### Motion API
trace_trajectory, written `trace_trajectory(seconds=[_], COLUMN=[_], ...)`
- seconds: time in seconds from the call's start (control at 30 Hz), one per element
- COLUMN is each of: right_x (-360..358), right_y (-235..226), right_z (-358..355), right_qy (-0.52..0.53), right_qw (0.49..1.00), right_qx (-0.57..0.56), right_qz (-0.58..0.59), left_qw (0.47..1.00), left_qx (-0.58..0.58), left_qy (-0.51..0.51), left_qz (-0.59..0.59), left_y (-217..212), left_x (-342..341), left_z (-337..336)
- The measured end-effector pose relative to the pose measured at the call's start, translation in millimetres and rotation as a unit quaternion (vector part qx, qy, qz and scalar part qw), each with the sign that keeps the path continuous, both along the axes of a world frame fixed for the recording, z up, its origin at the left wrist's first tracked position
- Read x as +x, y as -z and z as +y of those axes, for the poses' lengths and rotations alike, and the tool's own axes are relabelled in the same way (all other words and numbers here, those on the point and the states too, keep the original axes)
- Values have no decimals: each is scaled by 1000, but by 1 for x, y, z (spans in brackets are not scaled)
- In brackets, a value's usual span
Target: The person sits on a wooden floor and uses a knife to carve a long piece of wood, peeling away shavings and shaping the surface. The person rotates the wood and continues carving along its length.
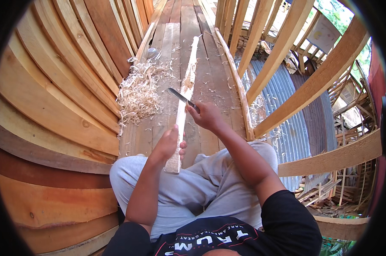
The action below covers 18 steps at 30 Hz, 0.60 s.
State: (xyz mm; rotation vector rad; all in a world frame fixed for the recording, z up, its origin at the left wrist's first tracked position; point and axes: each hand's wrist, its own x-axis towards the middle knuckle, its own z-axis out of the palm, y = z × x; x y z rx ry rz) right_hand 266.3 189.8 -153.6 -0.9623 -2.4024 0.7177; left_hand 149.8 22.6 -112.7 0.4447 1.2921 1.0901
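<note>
A long pale wooden stick (187, 83) slants away from my lap, its thick squared end near me and its thinner tip far off over the floorboards. My left hand (169, 144) is wrapped around it close to the near end. Above and to the right, my right hand (205, 116) grips the dark handle of a knife (178, 94). The blade points up and left and crosses the stick, lying against its face as far as I can see. Beyond the blade the stick's surface looks rough and partly shaved.
Curly wood shavings (139, 91) are heaped on the plank floor (214, 81), left of the stick. A small round metallic object (151, 52) lies behind them. Planks (65, 98) line the left side. Wooden railing slats (282, 47) stand on the right, with corrugated metal sheets (293, 115) lower down outside.
</note>
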Motion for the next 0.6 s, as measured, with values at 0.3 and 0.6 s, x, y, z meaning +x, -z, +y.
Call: trace_trajectory(seconds=[0.3,0.6], right_x=[4,5], right_y=[-4,-7], right_z=[-13,-4], right_qy=[29,44], right_qw=[999,928], right_qx=[21,-366], right_qz=[-9,-51], left_qw=[999,997], left_qx=[-3,0], left_qy=[22,40], left_qz=[31,65], left_y=[2,14], left_x=[0,4], left_z=[-5,-3])
